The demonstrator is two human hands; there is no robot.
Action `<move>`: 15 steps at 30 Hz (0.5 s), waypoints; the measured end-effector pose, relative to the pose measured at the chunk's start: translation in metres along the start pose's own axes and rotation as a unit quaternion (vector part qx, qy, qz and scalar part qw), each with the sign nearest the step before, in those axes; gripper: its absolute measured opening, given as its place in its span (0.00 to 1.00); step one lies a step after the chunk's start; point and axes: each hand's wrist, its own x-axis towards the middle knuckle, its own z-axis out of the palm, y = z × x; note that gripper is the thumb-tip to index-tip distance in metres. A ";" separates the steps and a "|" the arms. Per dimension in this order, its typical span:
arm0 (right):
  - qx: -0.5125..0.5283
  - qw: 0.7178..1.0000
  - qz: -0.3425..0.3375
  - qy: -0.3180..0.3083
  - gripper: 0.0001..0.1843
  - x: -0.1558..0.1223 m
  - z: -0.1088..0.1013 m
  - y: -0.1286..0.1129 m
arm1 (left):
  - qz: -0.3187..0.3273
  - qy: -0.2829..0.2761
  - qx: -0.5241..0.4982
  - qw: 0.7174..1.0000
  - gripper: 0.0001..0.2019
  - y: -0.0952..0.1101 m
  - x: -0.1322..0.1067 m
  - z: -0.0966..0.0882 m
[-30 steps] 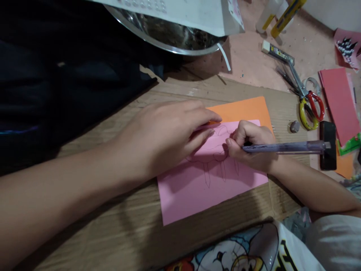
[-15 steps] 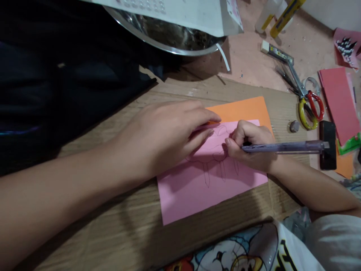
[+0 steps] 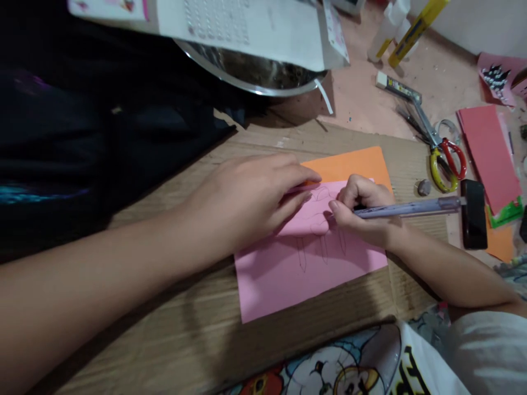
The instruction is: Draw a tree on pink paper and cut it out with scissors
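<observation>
A sheet of pink paper [image 3: 304, 291] lies on top of an orange sheet [image 3: 349, 162]. Thin dark lines on the pink sheet form rounded outlines with pointed, leg-like strips below. My left hand [image 3: 263, 197] rests on the upper left of the pink paper, its fingers stretched out and holding nothing. In my right hand [image 3: 362, 208] a slim purple-grey pen [image 3: 411, 207] is pinched, its back end toward the right. The pen's tip meets the drawing close to my left fingertips, partly hidden by my fingers.
Brown cardboard [image 3: 173, 340] lies beneath the sheets. Scissors [image 3: 436, 137] with red and yellow handles, a grey lump [image 3: 424, 187], a black block [image 3: 473, 214] and red paper [image 3: 489, 153] are at right. A metal bowl [image 3: 255, 88] stands behind, black cloth [image 3: 82, 126] at left.
The view has shifted slightly, so the bowl and bottles sit a little differently in it. The pen's back end has tipped slightly; both hands stay at the same places on the paper.
</observation>
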 end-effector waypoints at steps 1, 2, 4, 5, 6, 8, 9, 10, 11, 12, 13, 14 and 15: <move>0.014 1.000 -0.025 0.010 0.16 0.000 -0.001 0.004 | 0.003 -0.005 -0.002 1.000 0.19 0.000 0.000 0.000; 0.017 0.998 -0.063 0.024 0.15 0.001 -0.003 0.008 | 0.008 -0.010 -0.006 1.000 0.19 -0.001 0.000 0.001; -0.038 0.982 -0.182 0.047 0.10 0.006 -0.010 0.020 | 0.016 -0.021 -0.012 1.000 0.17 -0.002 0.001 0.001; -0.083 0.967 -0.230 0.064 0.08 0.010 -0.016 0.027 | 0.017 -0.024 -0.013 0.999 0.17 -0.003 0.001 0.001; -0.132 0.954 -0.261 0.070 0.05 0.014 -0.023 0.033 | 0.014 -0.032 -0.014 0.999 0.17 -0.004 0.002 0.001; -0.215 0.930 -0.282 0.099 0.08 0.022 -0.041 0.045 | 0.001 -0.060 -0.021 0.998 0.17 -0.004 0.005 0.000; -0.247 0.918 -0.288 0.115 0.12 0.025 -0.051 0.050 | 0.003 -0.068 -0.014 0.998 0.17 -0.003 0.007 -0.002; -0.281 0.906 -0.292 0.120 0.14 0.026 -0.062 0.054 | 0.005 -0.071 -0.005 0.997 0.17 -0.002 0.008 -0.003; -0.314 0.895 -0.290 0.125 0.16 0.025 -0.072 0.058 | 0.007 -0.072 0.006 0.997 0.15 -0.001 0.009 -0.005; -0.345 0.889 -0.278 0.115 0.18 0.021 -0.082 0.062 | 0.008 -0.071 0.016 0.997 0.14 0.000 0.010 -0.007; -0.370 0.886 -0.255 0.112 0.21 0.015 -0.092 0.066 | 0.005 -0.071 0.024 0.997 0.12 0.000 0.010 -0.008; -0.386 0.888 -0.213 0.129 0.24 0.008 -0.103 0.070 | -0.001 -0.071 0.031 0.997 0.11 0.000 0.010 -0.010; -0.400 0.893 -0.154 0.135 0.27 -0.001 -0.113 0.075 | -0.011 -0.069 0.036 0.997 0.10 -0.001 0.009 -0.012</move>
